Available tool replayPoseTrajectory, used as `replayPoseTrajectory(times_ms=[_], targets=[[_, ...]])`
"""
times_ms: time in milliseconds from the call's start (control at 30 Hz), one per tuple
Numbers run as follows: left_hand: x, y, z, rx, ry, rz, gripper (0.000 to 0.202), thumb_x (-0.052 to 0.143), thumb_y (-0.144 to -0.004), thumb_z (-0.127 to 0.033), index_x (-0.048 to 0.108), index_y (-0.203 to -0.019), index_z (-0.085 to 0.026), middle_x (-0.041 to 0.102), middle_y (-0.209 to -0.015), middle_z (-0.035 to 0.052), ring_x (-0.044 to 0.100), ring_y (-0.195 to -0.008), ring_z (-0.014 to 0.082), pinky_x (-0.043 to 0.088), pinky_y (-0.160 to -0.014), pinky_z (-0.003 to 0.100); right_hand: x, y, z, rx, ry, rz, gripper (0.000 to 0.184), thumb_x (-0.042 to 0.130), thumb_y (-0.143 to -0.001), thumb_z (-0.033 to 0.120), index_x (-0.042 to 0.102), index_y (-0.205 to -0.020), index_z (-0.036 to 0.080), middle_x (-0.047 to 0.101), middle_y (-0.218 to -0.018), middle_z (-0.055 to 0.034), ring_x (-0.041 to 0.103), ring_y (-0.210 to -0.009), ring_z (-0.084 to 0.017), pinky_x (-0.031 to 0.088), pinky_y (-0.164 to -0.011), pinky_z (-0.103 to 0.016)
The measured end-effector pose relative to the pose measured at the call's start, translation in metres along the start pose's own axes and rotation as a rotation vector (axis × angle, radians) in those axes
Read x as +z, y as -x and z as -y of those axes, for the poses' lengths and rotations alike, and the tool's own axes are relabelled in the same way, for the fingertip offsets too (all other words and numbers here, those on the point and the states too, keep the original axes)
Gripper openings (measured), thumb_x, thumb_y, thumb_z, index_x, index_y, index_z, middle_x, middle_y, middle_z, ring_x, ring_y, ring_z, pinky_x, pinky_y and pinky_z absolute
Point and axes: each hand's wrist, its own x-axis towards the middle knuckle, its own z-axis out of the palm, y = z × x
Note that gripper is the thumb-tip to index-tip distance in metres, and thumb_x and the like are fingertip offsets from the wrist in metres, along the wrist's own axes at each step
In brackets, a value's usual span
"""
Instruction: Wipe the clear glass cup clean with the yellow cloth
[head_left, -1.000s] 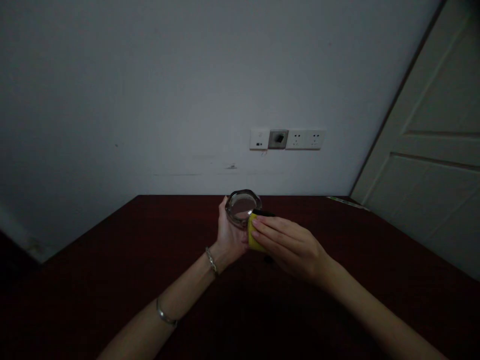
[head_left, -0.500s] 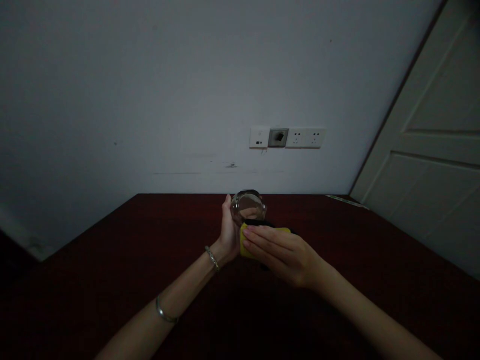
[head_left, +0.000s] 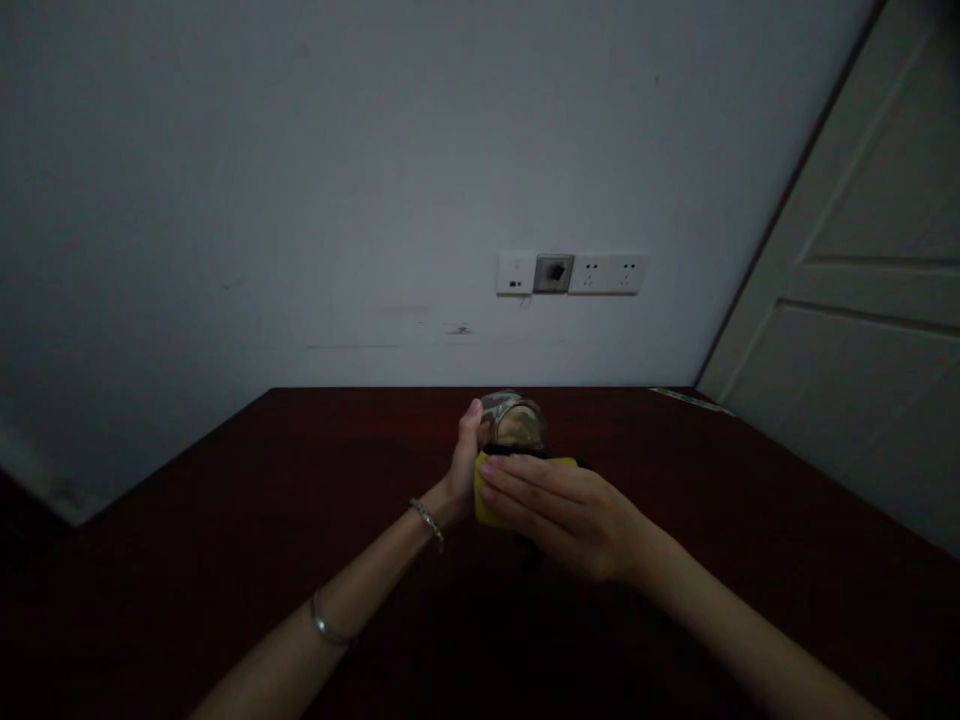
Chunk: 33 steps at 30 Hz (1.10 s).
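Nearest the camera, a silver bangle is worn on the left forearm, and a bracelet is worn at the left wrist. A yellow sponge with a dark layer is gripped in the right hand, its fingers laid side by side across the yellow face. Just beyond, a glass vessel is held tilted above the desk by the left hand; the thumb is placed along its left side, while the other fingers are hidden. The sponge is held at the vessel's near lower edge; the contact line is too dark to be read. The desk's far edge is bordered by a pale wall, on which socket plates are mounted.
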Motion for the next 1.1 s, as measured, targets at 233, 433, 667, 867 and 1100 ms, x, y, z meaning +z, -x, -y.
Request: replayPoseTrajectory(times_ms=[233,433,667,867,1100], targets=[[-0.003,0.0,0.002,0.014,-0.003,0.127,0.051,0.057,-0.074,-0.06,0.065,-0.067,-0.01,0.065,-0.063,0.0048,0.058,-0.056,0.0116,0.046,-0.059,0.022,-0.007,-0.001,-0.003,-0.008,0.086,0.058,0.036,0.031,-0.096,0.011,0.057,-0.121,0.006,0.059,-0.127,-0.0105,0.047,-0.125,-0.019,0.037,-0.109,-0.037],[-0.005,0.001,0.004,0.037,-0.067,0.207,0.051,0.057,-0.075,-0.057,0.069,-0.08,-0.008,0.07,-0.075,0.0096,0.063,-0.067,0.0166,0.047,-0.063,0.024,-0.013,0.0,-0.006,0.057,0.103,0.106,0.036,0.03,-0.097,0.015,0.055,-0.123,0.01,0.057,-0.131,-0.0032,0.044,-0.128,-0.014,0.022,-0.116,-0.034],[-0.011,-0.002,0.004,-0.022,-0.111,0.18,0.055,0.049,-0.078,-0.062,0.069,-0.085,-0.011,0.069,-0.074,0.0099,0.064,-0.064,0.0178,0.047,-0.055,0.024,-0.017,-0.003,-0.007,0.101,0.133,0.055,0.034,0.036,-0.095,0.013,0.054,-0.124,0.014,0.061,-0.126,-0.0005,0.046,-0.125,-0.011,0.02,-0.117,-0.033],[-0.021,-0.003,0.006,-0.088,-0.276,0.206,0.063,0.033,-0.076,-0.075,0.058,-0.069,-0.017,0.045,-0.041,-0.0023,0.031,-0.028,0.0083,0.022,-0.028,0.02,-0.018,0.004,-0.017,0.095,0.225,0.108,0.036,0.037,-0.093,0.008,0.054,-0.125,0.013,0.055,-0.132,-0.0032,0.044,-0.128,-0.019,0.03,-0.112,-0.043],[-0.021,-0.004,0.01,-0.131,-0.271,0.203,0.067,0.024,-0.076,-0.078,0.053,-0.063,-0.018,0.046,-0.039,-0.002,0.029,-0.025,0.0081,0.022,-0.026,0.02,-0.014,0.005,-0.02,0.154,0.2,0.152,0.04,0.053,-0.089,0.024,0.053,-0.127,0.011,0.052,-0.135,-0.0086,0.042,-0.13,-0.022,0.036,-0.109,-0.046]])
